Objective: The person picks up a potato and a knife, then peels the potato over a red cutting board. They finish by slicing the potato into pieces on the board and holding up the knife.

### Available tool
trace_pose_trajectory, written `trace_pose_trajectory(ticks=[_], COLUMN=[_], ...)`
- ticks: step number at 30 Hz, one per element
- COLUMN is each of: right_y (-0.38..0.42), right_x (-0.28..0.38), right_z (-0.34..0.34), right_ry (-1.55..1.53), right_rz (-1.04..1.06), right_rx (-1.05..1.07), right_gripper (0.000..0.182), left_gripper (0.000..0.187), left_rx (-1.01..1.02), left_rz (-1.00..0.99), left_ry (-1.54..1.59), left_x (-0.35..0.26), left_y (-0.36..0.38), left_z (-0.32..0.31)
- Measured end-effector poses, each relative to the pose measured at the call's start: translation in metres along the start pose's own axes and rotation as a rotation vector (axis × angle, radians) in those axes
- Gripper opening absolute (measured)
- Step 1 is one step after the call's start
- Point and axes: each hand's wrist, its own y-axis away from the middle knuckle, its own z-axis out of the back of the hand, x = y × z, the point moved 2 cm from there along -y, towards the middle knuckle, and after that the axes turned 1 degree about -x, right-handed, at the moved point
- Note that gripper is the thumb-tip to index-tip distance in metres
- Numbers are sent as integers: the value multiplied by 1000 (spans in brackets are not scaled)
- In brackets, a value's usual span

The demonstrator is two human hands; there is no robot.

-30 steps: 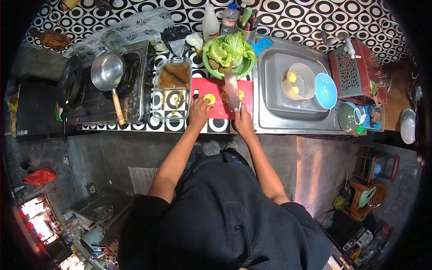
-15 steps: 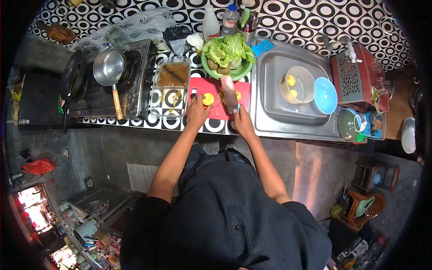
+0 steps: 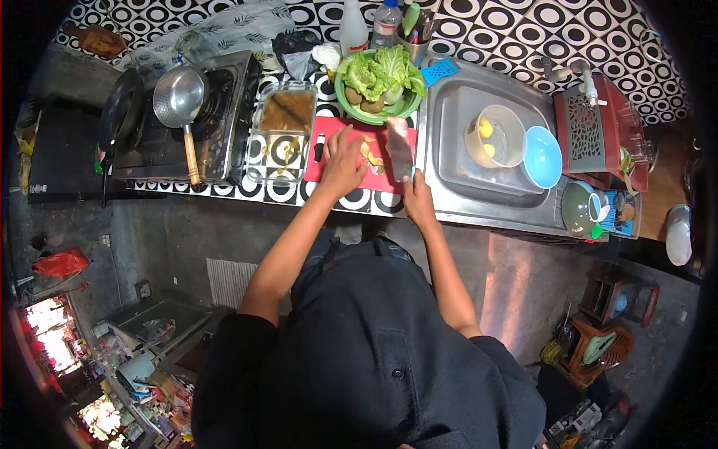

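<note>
On the red cutting board (image 3: 320, 127), my left hand (image 3: 344, 166) lies palm down with its fingers stretched and apart. Whatever is beneath the palm is hidden. Beside its fingertips are yellow potato pieces and strips of peel (image 3: 370, 155). My right hand (image 3: 419, 198) is wrapped round the handle of a cleaver (image 3: 400, 146), whose broad blade points away from me over the right part of the board. Just behind the board, a green basin (image 3: 378, 118) holds leafy lettuce (image 3: 389, 75) and several brown potatoes (image 3: 372, 105).
To the right, a sink (image 3: 441, 112) contains a clear bowl (image 3: 479, 157) with yellow potatoes and a blue bowl (image 3: 542, 159). A glass dish (image 3: 288, 108) with brown liquid stands left of the board. Farther left, a saucepan (image 3: 179, 97) rests on the stove (image 3: 224, 135).
My right hand has moved the cleaver to the right, off the potato pieces. My left hand has shifted right and forward, and the yellow potato half by its fingers is no longer visible.
</note>
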Motion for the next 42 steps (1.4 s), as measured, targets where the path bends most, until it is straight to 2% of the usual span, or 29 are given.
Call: trace_pose_trajectory(ticks=[1, 5, 7, 10, 11, 12, 14, 17, 20, 25, 28, 29, 33, 36, 40, 42], right_y=[2, 18, 25, 41, 47, 53, 62, 74, 85, 101, 106, 108, 108, 100, 84, 76], right_x=[-1, 5, 5, 13, 13, 11, 8, 12, 20, 21, 19, 19, 13, 9, 8, 9], right_z=[2, 9, 9, 5, 0, -6, -18, -29, -36, -46, -44, -42, -30, -19, -4, 4], right_ry=[1, -21, 27, 80, 73, 67, 71, 64, 99, 12, 22, 26, 17, 27, 62, 96], right_rz=[4, -35, -84, -27, -12, 3, -12, -90, -190, -194, -239, -245, -236, -175, -131, -129], right_rx=[-8, 6, 49, 124, 123, 121, 125, 127, 91, -46, -63, -67, -89, -99, 21, 103], right_gripper=[25, 21, 21, 21, 21, 21, 22, 22, 23, 24, 21, 20, 18, 18, 23, 26], left_gripper=[54, 45, 39, 32, 30, 32, 32, 32, 33, 25, 30, 39, 46, 46, 48, 43], left_rx=[39, 96, 93, 258, 300, 377, 367, 434, 360, 237, 128, 126, 169, 72, 287, 318], left_rz=[24, 72, 85, 262, 290, 221, 160, 287, 305, 316, 320, 357, 582, 494, 455, 491], left_ry=[-14, 67, 67, 188, 165, 100, 4, -92, -120, -27, 179, 259, 264, 249, 181, 249], left_x=[7, 61, 66, 64, 66, 64, 68, 55, 64, 67, 66, 67, 52, 66, 74, 80], left_y=[-1, -1, -5, -1, 5, 12, 30, 37, 48, 46, 48, 51, 39, 29, 2, -5], left_z=[7, 29, 54, 76, 70, 67, 44, 31, 11, -9, -27, -32, -1, -1, -14, -21])
